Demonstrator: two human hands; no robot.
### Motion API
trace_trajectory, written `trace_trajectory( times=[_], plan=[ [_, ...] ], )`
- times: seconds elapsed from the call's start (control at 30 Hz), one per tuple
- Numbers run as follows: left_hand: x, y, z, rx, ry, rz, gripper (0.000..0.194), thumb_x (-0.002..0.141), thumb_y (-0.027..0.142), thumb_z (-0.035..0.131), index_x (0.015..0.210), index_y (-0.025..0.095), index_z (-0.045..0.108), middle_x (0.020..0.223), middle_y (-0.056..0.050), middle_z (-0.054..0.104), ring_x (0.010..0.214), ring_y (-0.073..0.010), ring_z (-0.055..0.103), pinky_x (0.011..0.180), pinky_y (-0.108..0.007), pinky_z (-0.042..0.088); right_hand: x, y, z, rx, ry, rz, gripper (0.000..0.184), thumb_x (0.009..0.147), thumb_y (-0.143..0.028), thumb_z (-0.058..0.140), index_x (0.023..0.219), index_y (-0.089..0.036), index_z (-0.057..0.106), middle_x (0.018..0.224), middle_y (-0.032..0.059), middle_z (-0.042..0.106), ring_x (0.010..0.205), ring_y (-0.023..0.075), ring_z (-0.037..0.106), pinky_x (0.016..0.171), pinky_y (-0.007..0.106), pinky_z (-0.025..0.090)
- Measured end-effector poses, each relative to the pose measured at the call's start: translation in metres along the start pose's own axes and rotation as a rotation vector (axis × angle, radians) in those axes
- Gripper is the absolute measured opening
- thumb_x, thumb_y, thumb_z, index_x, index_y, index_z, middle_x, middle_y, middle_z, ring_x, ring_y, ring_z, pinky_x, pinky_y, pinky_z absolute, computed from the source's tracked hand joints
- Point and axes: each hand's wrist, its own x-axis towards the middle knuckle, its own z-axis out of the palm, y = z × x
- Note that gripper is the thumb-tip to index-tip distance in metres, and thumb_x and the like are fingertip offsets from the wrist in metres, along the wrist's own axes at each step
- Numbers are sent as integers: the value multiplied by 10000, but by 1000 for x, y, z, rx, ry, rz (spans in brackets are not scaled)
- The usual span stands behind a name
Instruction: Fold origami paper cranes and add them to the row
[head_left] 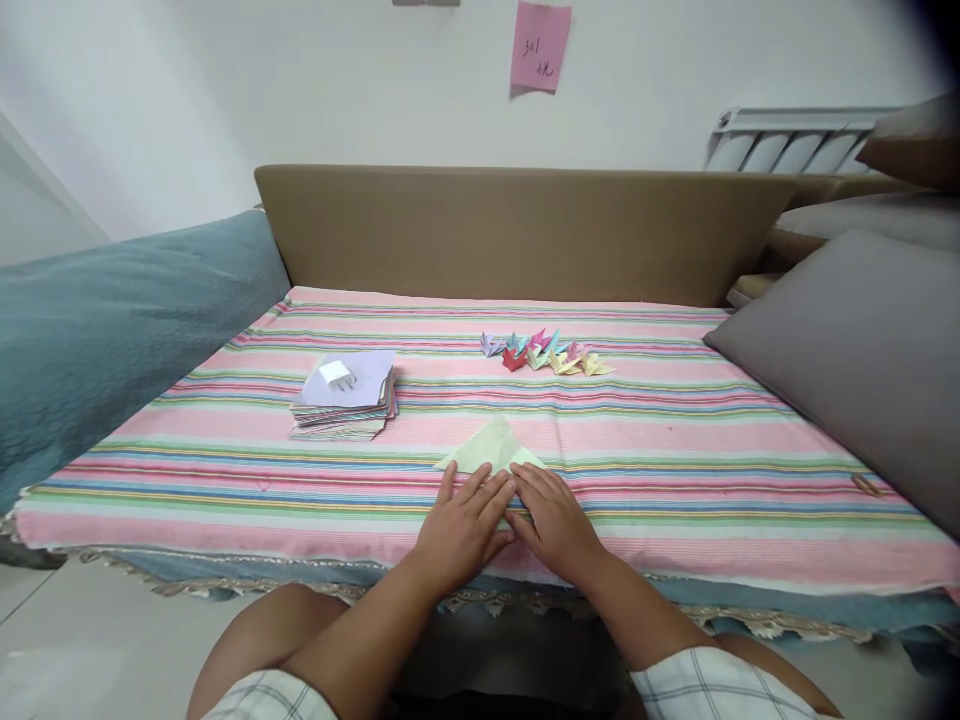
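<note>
A pale green sheet of origami paper [493,443], folded into a triangle, lies flat on the striped cloth with its peak pointing away from me. My left hand [466,515] rests on its near edge, fingers stretched out and spread. Beside it, my right hand [553,515] lies flat on the right part of that edge, its fingertips close to those of the left. The near edge of the paper is partly hidden under my fingers. Farther back, several folded paper cranes [540,350] in various colours stand in two rows.
To the left, a stack of paper sheets [367,390] has a white plug adapter [337,374] on top. A grey cushion [847,370] leans at the right, near a small brown loop [867,485]. The brown backrest [517,235] closes off the rear; a blue-covered armrest [142,300] flanks the left.
</note>
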Motion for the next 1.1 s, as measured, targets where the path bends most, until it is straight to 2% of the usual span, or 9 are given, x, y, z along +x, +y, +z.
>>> trace_trajectory(
  times=[0.2, 0.33, 0.43, 0.6, 0.77, 0.83, 0.9, 1.0, 1.1],
  plan=[
    [4, -2, 0, -58, -30, -49, 664, 803, 526, 538, 1361, 207, 369, 1357, -116, 476, 1273, -267, 397, 1073, -490, 260, -1, 1, 0, -9, 16, -5, 416, 882, -356, 458, 1248, -170, 521, 1322, 98, 513, 1244, 240, 421, 1043, 443, 318],
    [3, -4, -1, -73, 19, -97, 612, 772, 501, 591, 1273, 174, 460, 1319, -146, 506, 1234, -291, 442, 1024, -477, 347, -1, 1, -1, -20, 40, -12, 419, 873, -382, 475, 1235, -179, 531, 1293, 107, 525, 1213, 247, 436, 1020, 436, 346],
    [0, -11, -3, -64, 63, -135, 548, 778, 478, 593, 1211, 157, 491, 1250, -160, 559, 1176, -295, 498, 977, -461, 408, 1, 2, -5, -9, 54, 19, 398, 860, -397, 499, 1192, -189, 564, 1202, 113, 559, 1120, 249, 483, 959, 406, 394],
    [-4, -22, -11, 2, 68, -194, 408, 813, 423, 567, 1109, 144, 532, 1138, -153, 622, 1086, -280, 561, 926, -421, 448, 3, 7, -15, -4, 48, 114, 286, 873, -351, 487, 1079, -205, 621, 1006, 76, 608, 948, 222, 534, 842, 362, 417],
    [-5, -29, -24, 70, -16, -347, 262, 878, 401, 451, 932, 179, 580, 908, -91, 667, 871, -240, 612, 744, -360, 478, 3, 18, -22, -28, 54, 208, 225, 885, -311, 462, 932, -215, 660, 908, 51, 634, 867, 201, 550, 793, 331, 392],
    [-5, -33, -27, 96, -19, -395, 270, 897, 385, 407, 844, 194, 591, 841, -67, 665, 819, -229, 604, 701, -344, 467, 2, 22, -23, -34, 59, 243, 230, 887, -309, 453, 873, -215, 662, 871, 47, 639, 837, 194, 555, 777, 320, 385],
    [-5, -39, -27, 96, 17, -418, 282, 900, 370, 402, 803, 198, 603, 874, -64, 671, 846, -227, 596, 728, -345, 461, 2, 25, -24, -30, 72, 271, 236, 885, -315, 450, 825, -213, 654, 835, 44, 637, 815, 188, 557, 758, 306, 382],
    [-3, -47, -23, 45, 90, -442, 252, 879, 356, 451, 773, 201, 619, 1070, -60, 655, 963, -229, 577, 847, -363, 440, 3, 27, -24, -8, 85, 310, 246, 876, -345, 456, 752, -210, 621, 782, 34, 619, 779, 180, 549, 723, 291, 380],
    [-1, -52, -18, 20, 111, -512, 215, 836, 376, 519, 901, 205, 633, 1226, -63, 586, 1055, -252, 545, 906, -396, 418, 5, 28, -23, 30, 82, 379, 234, 856, -385, 477, 766, -204, 595, 789, 33, 607, 777, 186, 542, 695, 291, 385]
  ],
)
